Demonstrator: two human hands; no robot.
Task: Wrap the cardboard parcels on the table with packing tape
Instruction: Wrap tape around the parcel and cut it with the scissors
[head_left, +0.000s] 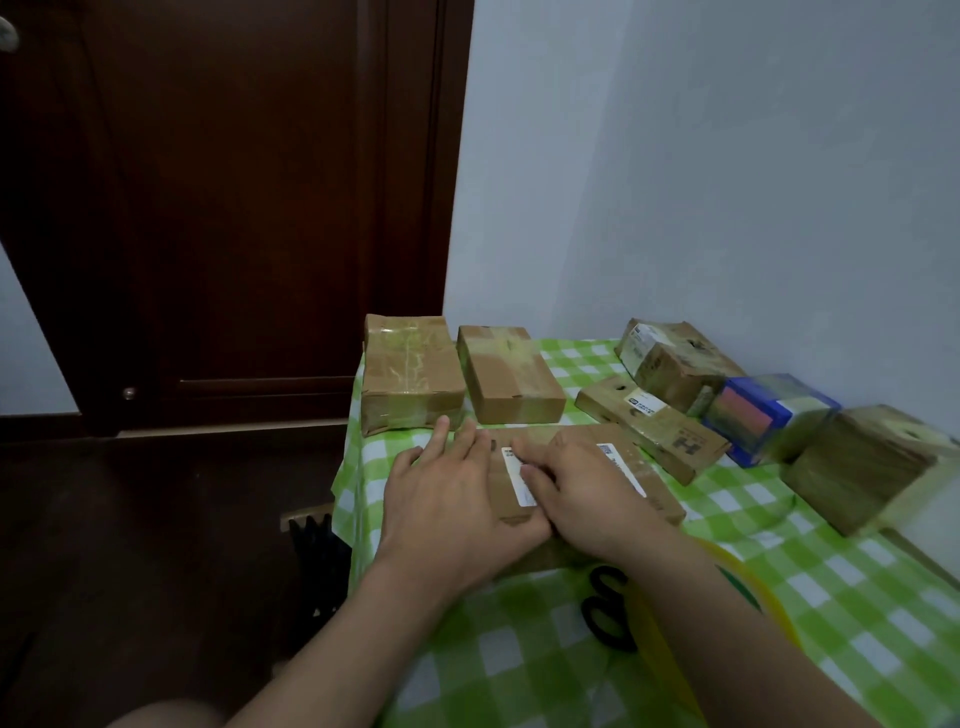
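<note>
A flat brown cardboard parcel (631, 457) with white labels lies near the table's front left. My left hand (452, 499) rests flat on its left part, fingers spread. My right hand (582, 488) presses on its middle, fingers bent down onto a white label. Neither hand grips anything. Under my right forearm lie black-handled scissors (605, 608) and a yellowish roll of packing tape (753, 587), mostly hidden by the arm.
Taped parcels stand behind: two brown boxes (413, 371) (509, 374) at the back left, several more (675, 364) along the wall, a blue box (769, 415), a large box (867, 462) at right. Green checked tablecloth (519, 660). Dark wooden door (234, 208) left of the table edge.
</note>
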